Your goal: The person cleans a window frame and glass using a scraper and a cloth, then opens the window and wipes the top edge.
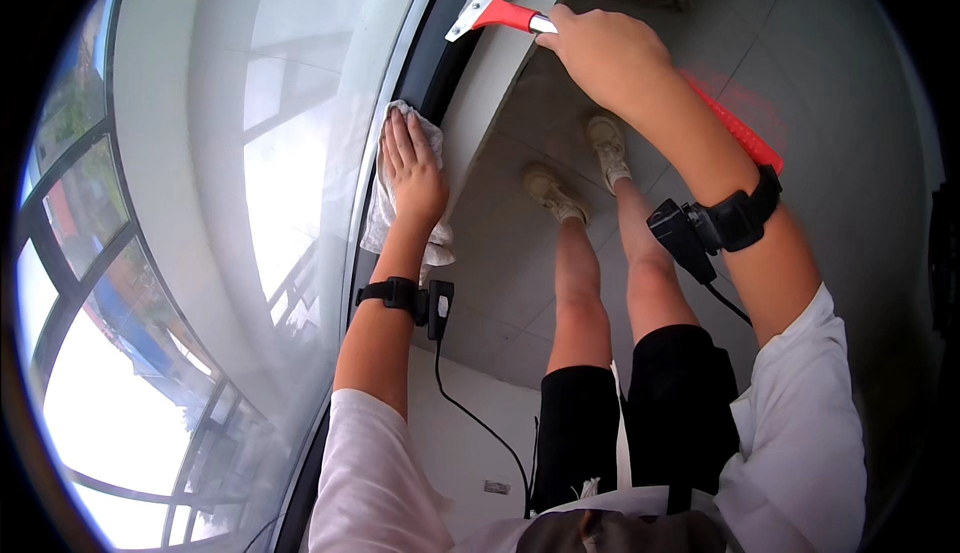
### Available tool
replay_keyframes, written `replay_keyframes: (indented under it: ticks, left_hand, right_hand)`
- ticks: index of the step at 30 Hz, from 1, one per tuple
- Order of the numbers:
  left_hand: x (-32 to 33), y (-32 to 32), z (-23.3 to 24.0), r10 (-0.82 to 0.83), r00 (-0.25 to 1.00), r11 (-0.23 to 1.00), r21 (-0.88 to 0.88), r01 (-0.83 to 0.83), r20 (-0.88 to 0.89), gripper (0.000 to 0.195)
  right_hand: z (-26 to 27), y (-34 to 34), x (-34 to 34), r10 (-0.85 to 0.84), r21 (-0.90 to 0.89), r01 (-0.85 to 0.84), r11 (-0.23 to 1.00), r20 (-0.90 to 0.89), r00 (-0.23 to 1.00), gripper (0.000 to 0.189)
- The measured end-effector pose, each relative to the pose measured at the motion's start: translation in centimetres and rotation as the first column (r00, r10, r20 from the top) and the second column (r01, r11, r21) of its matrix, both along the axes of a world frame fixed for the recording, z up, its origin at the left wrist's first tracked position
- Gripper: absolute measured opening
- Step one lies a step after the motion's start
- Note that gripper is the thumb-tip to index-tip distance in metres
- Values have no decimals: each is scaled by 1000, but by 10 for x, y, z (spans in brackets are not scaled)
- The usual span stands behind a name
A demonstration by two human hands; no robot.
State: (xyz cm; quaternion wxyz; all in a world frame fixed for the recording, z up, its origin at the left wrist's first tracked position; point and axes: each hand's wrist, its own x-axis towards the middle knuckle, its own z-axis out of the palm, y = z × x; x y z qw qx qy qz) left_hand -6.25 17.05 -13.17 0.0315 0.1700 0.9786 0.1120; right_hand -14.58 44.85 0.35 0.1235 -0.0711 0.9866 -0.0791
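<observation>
My left hand (411,174) lies over a greyish-white cloth (384,204), fingers stretched forward and pressing it onto the black window frame (424,76). The thumb is hidden, and part of the cloth hangs past the wrist. Farther forward, my right hand (611,50) grips the metal shaft of a scraper (510,14) with a red neck. Its pale metal head, fixed with several screws, is over the frame, but contact cannot be told. A red, textured grip-like piece (739,129) sticks out behind my right forearm; the arm hides whether it joins the scraper.
Left of the frame stands a large glass pane (345,102) with reflections. A pale ledge (495,65) runs along the frame's right side. Black devices are strapped to my left wrist (405,298) and right forearm (720,219), with cables trailing. My shoes (559,191) stand on grey floor tiles.
</observation>
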Motion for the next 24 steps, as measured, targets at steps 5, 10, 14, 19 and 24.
replay_keyframes:
  ticks: [5, 10, 14, 19, 24]
  left_hand:
    - [-46, 43, 25, -69, 996, 991, 110, 75, -61, 69]
    - [-135, 127, 43, -42, 969, 977, 193, 91, -243, 65]
    - [-183, 156, 39, -128, 960, 982, 105, 158, -248, 61]
    - [-181, 158, 29, -89, 957, 987, 102, 121, -276, 62]
    - [-130, 120, 34, -69, 988, 995, 58, 77, -137, 65]
  right_hand:
    - [-5, 67, 78, -330, -96, 352, 931, 193, 924, 33]
    - [-7, 117, 119, -476, -42, 509, 860, 297, 828, 34]
    - [-2, 135, 126, -504, -52, 556, 829, 361, 785, 32]
    - [-3, 145, 109, -481, -117, 540, 834, 326, 814, 31]
    - [6, 145, 96, -459, -102, 509, 855, 307, 834, 30]
